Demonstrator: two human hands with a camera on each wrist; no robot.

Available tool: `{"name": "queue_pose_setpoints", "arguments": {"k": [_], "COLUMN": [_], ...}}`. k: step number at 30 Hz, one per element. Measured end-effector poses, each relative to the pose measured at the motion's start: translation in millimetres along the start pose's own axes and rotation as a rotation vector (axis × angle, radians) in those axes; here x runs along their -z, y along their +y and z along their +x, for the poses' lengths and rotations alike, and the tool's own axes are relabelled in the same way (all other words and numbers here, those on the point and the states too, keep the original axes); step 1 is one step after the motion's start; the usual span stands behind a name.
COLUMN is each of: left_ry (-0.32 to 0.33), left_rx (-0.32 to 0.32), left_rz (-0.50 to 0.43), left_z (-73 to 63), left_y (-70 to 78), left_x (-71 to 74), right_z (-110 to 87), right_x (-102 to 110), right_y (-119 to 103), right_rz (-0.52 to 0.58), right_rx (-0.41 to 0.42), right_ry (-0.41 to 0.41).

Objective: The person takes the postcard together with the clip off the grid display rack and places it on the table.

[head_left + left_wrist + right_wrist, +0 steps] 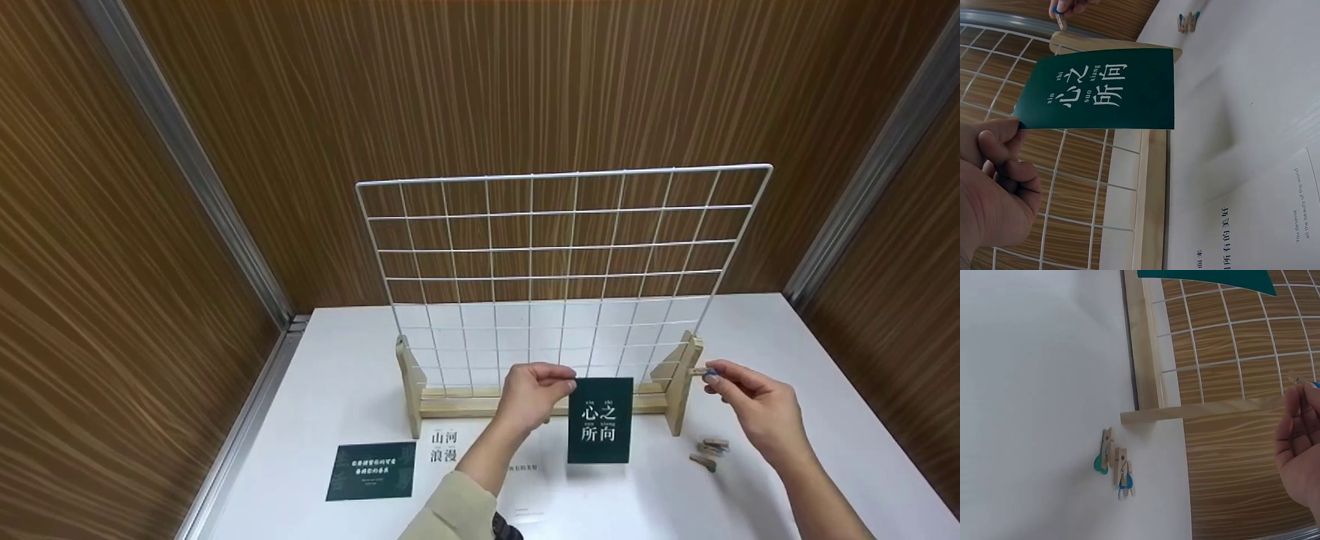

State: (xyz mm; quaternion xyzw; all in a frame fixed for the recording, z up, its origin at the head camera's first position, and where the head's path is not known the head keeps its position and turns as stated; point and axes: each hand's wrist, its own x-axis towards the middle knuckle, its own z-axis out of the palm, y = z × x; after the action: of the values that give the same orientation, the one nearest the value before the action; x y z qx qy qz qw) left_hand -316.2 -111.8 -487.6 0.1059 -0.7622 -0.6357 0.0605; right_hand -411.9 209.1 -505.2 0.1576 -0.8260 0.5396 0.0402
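Observation:
My left hand (529, 394) pinches a dark green card (600, 442) with white Chinese characters by its upper left corner. The card hangs upright in front of the lower part of a white wire grid (531, 247). My right hand (765, 409) pinches a small wooden clothespin (699, 371) with a blue decoration, beside the right wooden foot (681, 386) of the grid stand. In the right wrist view the clothespin (1296, 377) points toward the grid, and only the card's edge (1213, 277) shows at the top.
Several clothespins (1114, 461) with blue and green decorations lie on the white table (750, 330) right of the stand. Another green card (373, 471) lies flat at the left. White printed cards (444, 444) lie near the left forearm. Wood-grain panels (480, 90) surround the table.

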Motion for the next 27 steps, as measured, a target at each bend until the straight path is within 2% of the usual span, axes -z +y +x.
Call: {"name": "queue_pose_setpoints", "arguments": {"k": [5, 13, 21, 27], "left_ry": [-0.001, 0.001, 0.009, 0.008], "left_rx": [0.008, 0.025, 0.058, 0.057], "left_rz": [0.011, -0.004, 0.004, 0.014], "left_z": [-1.0, -3.0, -4.0, -4.5], "left_y": [-5.8, -16.2, -21.1, -28.0], "left_x": [-0.5, -2.1, -2.8, -3.1], "right_z": [-1.8, -5.6, -8.0, -7.7], "right_x": [4, 7, 10, 12], "right_y": [10, 25, 42, 58], "right_rz": [0.009, 0.038, 0.021, 0.024], "right_rx": [-0.042, -0.064, -0.167, -0.240], "right_ry": [0.002, 0.019, -0.015, -0.041]}}
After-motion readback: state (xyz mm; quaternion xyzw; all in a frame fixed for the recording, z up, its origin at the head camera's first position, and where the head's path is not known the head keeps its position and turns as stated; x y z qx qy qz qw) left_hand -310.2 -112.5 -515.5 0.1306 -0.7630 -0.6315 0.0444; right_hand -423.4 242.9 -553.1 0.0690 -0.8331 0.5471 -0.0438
